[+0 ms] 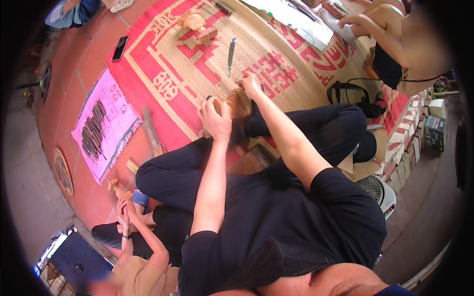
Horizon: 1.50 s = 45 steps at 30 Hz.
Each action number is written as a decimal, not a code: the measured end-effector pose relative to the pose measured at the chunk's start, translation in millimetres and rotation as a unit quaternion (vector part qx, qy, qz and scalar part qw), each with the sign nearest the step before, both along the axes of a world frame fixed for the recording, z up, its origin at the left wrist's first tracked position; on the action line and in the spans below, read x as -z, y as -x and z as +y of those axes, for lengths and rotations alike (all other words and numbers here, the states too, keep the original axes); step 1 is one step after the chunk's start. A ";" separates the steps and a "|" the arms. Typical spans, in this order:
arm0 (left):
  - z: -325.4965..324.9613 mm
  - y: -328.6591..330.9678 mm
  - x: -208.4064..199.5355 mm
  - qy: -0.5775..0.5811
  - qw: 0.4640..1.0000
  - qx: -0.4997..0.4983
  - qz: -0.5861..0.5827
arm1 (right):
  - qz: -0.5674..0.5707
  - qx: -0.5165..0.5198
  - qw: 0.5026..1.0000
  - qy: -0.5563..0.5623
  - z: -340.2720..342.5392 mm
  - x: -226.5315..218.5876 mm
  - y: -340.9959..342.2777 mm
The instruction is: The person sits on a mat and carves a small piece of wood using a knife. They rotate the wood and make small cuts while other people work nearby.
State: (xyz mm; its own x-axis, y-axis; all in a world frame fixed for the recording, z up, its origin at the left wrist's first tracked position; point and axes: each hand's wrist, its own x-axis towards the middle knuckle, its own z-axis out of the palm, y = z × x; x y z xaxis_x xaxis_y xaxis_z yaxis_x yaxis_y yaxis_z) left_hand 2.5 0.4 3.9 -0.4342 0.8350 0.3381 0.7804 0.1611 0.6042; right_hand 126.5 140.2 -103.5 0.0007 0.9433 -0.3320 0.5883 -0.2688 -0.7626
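Between my bent legs a brown, rounded wooden piece (240, 104) stands at the edge of the mat. My left hand (216, 119) grips its near left side, fingers curled over it, and a small dark thing shows by the fingertips. At the far right side of the wood is my right hand (250, 84), its fingers drawn together; whatever they hold is hidden. Just beyond, a slim metal blade-like tool (231, 56) lies on the mat. A darker wooden block (253, 159) sits close to my lap.
The red and straw mat (173, 89) holds a pale carved wooden figure (192, 21) and white paper (301, 24). Left are a phone (120, 48) and several dark tools (95, 129) on pink cloth (121, 111). Other people sit at lower left and upper right. A fan (377, 192) stands right.
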 end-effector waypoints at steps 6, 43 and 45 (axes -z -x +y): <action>2.8 12.2 -0.5 0.046 0.997 -0.003 -0.057 | 0.412 0.185 0.881 0.144 -26.2 -42.2 -44.3; -59.2 7.9 -32.0 0.241 0.946 -0.014 -0.217 | 0.401 0.247 0.875 0.113 -50.0 -37.7 -65.5; -57.8 6.2 -33.5 0.233 0.946 -0.018 -0.225 | 0.393 0.235 0.882 0.116 -49.5 -34.3 -65.8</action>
State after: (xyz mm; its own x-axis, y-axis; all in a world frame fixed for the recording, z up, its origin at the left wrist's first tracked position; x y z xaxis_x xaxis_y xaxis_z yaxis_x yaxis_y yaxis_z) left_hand -3.6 -57.4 37.4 -0.4773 0.8303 -0.2877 0.4509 0.5124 0.7308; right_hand 192.3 90.8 -69.2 0.0582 0.8070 -0.5877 -0.3146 -0.5438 -0.7780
